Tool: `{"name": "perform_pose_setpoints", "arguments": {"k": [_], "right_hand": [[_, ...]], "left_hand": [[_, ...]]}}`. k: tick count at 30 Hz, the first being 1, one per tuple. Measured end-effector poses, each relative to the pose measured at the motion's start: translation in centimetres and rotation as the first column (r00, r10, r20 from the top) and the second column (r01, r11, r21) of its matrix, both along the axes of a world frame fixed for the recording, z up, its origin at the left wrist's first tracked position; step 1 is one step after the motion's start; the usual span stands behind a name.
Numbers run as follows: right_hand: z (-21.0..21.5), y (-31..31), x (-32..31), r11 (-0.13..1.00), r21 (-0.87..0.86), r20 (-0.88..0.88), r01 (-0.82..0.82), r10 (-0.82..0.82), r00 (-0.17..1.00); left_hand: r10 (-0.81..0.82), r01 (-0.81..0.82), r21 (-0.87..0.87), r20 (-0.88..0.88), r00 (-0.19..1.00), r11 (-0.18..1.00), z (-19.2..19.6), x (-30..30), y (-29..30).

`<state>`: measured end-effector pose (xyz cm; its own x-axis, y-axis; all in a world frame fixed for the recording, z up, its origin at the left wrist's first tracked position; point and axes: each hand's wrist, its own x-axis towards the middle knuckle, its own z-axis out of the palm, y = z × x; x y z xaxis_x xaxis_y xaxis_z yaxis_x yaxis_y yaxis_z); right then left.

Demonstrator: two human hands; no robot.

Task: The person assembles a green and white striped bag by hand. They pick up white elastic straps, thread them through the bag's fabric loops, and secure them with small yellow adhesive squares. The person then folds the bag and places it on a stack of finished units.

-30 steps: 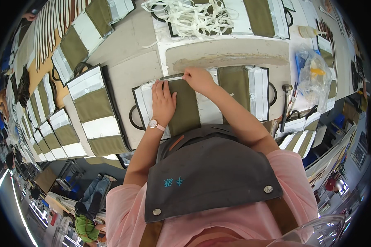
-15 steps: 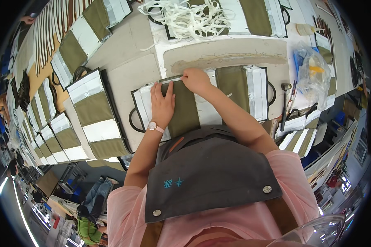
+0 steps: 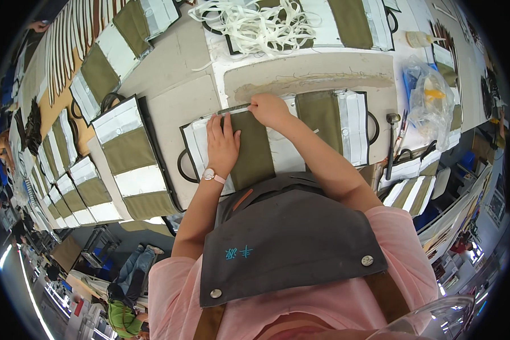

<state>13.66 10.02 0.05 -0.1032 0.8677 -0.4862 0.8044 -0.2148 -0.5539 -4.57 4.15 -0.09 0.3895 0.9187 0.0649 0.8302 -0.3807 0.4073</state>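
A flat bag panel (image 3: 317, 116) with olive and white stripes, dark edging and a black loop handle at each end lies on the table in front of me. Spread over its left part, near the far edge, my left hand (image 3: 223, 148) presses flat with the fingers apart. My right hand (image 3: 270, 112) is closed at the far edge of the olive stripe, its thumb and fingers pinching there. Whether it grips the edge itself or something small on it is hidden by the fingers.
A tangle of white tape (image 3: 260, 25) lies on another striped panel at the far side. To the right are a hammer (image 3: 391, 144), a clear plastic bag (image 3: 432, 102) and a small glue bottle (image 3: 418, 39). More striped panels (image 3: 131, 150) lie at left. A person in green (image 3: 122, 317) is behind.
My left hand's fingers have shifted slightly on the panel. My right hand stays at the far edge, and the panel has not visibly moved.
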Motion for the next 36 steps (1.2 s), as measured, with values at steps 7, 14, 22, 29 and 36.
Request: {"name": "perform_pose_setpoints", "arguments": {"k": [7,14,22,29,36], "right_hand": [[0.2,0.3,0.3,0.999,-0.045,-0.041,-0.002,0.000,0.999],[0.3,-0.1,-0.8,1.000,0.022,0.071,0.008,-0.009,0.997],[0.0,-0.4,-1.4,0.996,0.069,0.095,0.049,-0.055,0.994],[1.4,-2.5,4.1,0.992,0.012,-0.169,0.126,-0.122,0.978],[2.1,-2.3,5.2,0.976,-0.074,-0.302,0.206,-0.219,0.928]], "left_hand": [[0.001,-0.001,0.003,0.032,0.999,1.000,-0.2,-0.2,0.1],[0.004,-0.004,-0.001,-0.027,1.000,1.000,0.4,0.1,0.1],[0.038,-0.040,-0.013,-0.140,0.989,0.999,1.3,1.7,0.4],[-0.059,0.041,-0.082,-0.242,0.968,0.996,0.7,2.5,-0.4],[-0.086,0.065,-0.110,-0.192,0.978,0.992,-0.3,1.7,-0.7]]}}
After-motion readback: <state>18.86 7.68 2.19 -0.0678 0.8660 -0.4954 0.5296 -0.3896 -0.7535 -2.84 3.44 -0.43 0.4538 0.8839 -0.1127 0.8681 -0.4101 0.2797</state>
